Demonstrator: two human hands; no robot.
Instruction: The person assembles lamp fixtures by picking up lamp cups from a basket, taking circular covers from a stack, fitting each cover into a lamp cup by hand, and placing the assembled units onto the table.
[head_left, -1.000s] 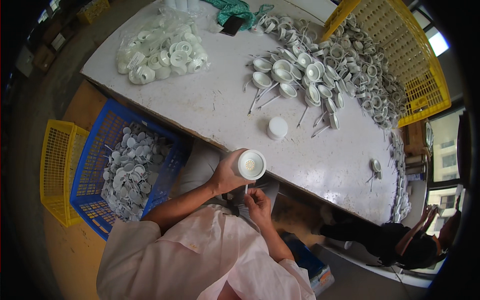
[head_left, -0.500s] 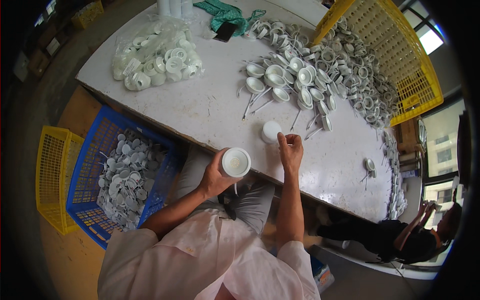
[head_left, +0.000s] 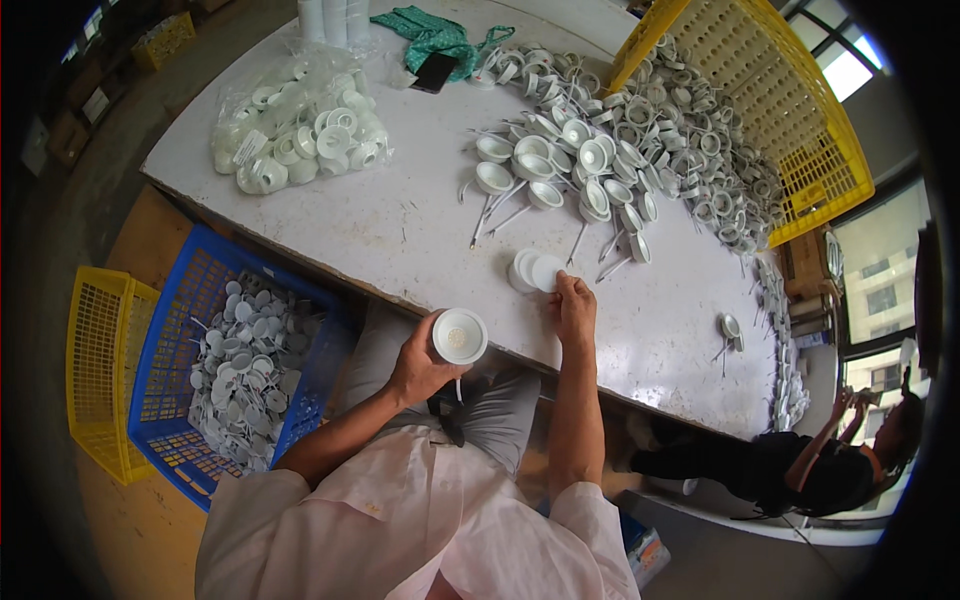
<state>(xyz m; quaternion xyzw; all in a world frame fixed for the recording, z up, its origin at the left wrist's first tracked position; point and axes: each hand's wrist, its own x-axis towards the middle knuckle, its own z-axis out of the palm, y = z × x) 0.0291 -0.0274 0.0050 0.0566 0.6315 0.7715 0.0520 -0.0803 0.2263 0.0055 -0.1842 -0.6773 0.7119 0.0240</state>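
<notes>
My left hand point(head_left: 412, 368) is wrapped round a white round downlight housing point(head_left: 460, 336), whose open face is turned up and shows a pale speckled centre. A short white lead hangs below it. Over the table's front part, my right hand point(head_left: 575, 308) pinches the edge of a thin white disc point(head_left: 547, 272) between thumb and fingers. That disc partly covers a small stack of white discs point(head_left: 518, 271) on the table. Beyond the stack lie several white lamp cups with leads point(head_left: 545, 160), heaped loosely.
A clear bag of white rings point(head_left: 300, 140) sits at the far left of the white table point(head_left: 420, 200). A yellow crate point(head_left: 800, 110) spills grey-white rings at right. A blue basket point(head_left: 165, 400) of lamp parts stands left. A person point(head_left: 830, 460) is at far right.
My right hand has drawn one disc partly off the stack, toward the right. My left hand still holds the downlight housing. The whole view has shifted slightly.
</notes>
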